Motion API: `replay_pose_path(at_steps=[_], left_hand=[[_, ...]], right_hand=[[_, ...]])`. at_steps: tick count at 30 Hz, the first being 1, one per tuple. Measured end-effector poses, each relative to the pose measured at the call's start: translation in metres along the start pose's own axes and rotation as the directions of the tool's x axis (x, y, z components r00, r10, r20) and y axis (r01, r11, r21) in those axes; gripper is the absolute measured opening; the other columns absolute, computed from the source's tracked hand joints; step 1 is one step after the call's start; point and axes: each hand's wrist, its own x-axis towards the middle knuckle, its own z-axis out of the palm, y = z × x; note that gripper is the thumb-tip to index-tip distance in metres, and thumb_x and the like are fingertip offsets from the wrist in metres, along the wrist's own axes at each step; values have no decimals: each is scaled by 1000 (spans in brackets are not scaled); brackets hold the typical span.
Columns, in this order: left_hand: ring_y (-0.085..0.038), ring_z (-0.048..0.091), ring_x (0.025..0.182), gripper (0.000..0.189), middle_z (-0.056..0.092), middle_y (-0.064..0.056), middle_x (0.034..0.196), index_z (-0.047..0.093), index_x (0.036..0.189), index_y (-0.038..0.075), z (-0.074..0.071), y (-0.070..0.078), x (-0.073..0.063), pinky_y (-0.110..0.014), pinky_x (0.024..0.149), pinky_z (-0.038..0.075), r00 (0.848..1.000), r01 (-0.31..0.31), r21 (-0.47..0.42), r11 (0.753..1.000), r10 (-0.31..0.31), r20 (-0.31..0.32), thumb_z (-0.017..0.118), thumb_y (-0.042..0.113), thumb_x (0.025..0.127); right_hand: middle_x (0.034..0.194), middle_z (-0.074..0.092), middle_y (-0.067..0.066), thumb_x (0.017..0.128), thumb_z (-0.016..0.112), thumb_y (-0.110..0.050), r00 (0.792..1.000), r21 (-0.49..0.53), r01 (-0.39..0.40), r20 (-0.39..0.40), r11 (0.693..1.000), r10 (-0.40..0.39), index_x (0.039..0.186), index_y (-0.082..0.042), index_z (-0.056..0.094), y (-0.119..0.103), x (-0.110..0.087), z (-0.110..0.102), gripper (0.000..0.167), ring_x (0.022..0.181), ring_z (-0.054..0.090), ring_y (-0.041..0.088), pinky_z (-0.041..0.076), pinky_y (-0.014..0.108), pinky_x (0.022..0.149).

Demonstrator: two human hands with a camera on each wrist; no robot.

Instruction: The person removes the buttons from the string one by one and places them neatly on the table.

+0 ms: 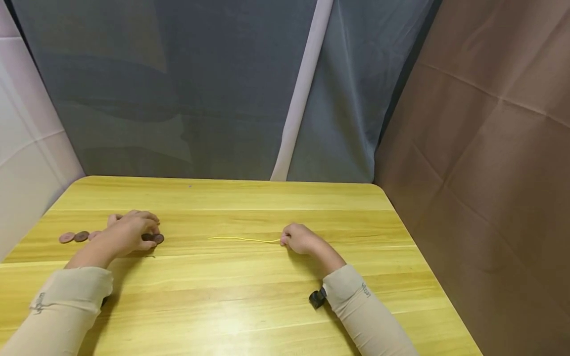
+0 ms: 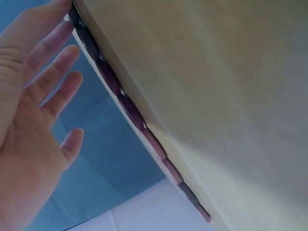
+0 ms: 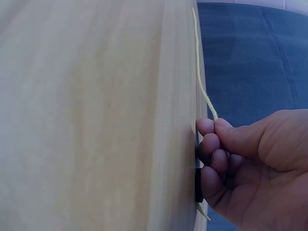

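Note:
My left hand point(image 1: 129, 231) is over a row of flat round discs on the table, its thumb and index finger at the right end beside a dark brown disc point(image 1: 158, 239). The other fingers spread loosely in the left wrist view, where the row of reddish and dark discs point(image 2: 131, 109) runs edge to edge along the tabletop. A pinkish disc point(image 1: 67, 238) marks the row's left end. My right hand point(image 1: 300, 238) pinches a thin yellow string point(image 1: 242, 239) between thumb and index finger; the string stretches left along the table. Its other end point(image 3: 204, 211) shows below the curled fingers.
Something black point(image 3: 198, 185) lies partly hidden behind the right fingers. The wooden table point(image 1: 231, 296) ends at a grey curtain point(image 1: 222, 99) at the back. A brown cloth point(image 1: 490, 173) hangs on the right, a pale one point(image 1: 31, 123) on the left.

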Motion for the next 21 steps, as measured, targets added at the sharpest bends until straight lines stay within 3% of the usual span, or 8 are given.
replay_pose_path(at_steps=[3, 8, 15, 21], left_hand=[[-49, 57, 109, 20, 66, -21, 118, 74, 90, 16, -1, 2, 0, -62, 79, 36, 1000, 6, -5, 1000, -6, 1, 86, 27, 80], [-48, 55, 112, 30, 65, -21, 121, 73, 98, 13, -3, 13, 1, -61, 81, 33, 1000, -4, -33, 999, 3, -30, 85, 35, 81], [-44, 56, 116, 13, 66, -15, 123, 72, 99, 17, 3, 60, 24, -57, 78, 29, 996, -51, -80, 996, 44, -76, 78, 24, 90], [-39, 59, 114, 7, 68, -8, 118, 72, 98, 20, 14, 95, 46, -57, 81, 30, 993, -98, -119, 988, 90, -72, 75, 21, 93]], right_hand=[[77, 60, 4, 107, 53, -15, 1000, -9, 13, -5, 1000, -13, 90, -8, 67, -2, 0, 0, 23, 65, 44, 15, 39, 28, 62], [78, 60, 2, 107, 53, -15, 1000, -25, 28, -2, 999, -28, 90, -8, 67, -5, 2, -1, 23, 66, 45, 15, 39, 27, 62], [81, 59, 3, 107, 53, -16, 999, -18, 35, -10, 999, -35, 95, -6, 69, -5, 4, 0, 22, 68, 46, 15, 40, 29, 64], [98, 65, 6, 109, 46, -10, 998, 71, 56, -22, 996, -55, 116, -2, 69, -4, 4, -1, 25, 78, 59, 15, 50, 29, 71]])
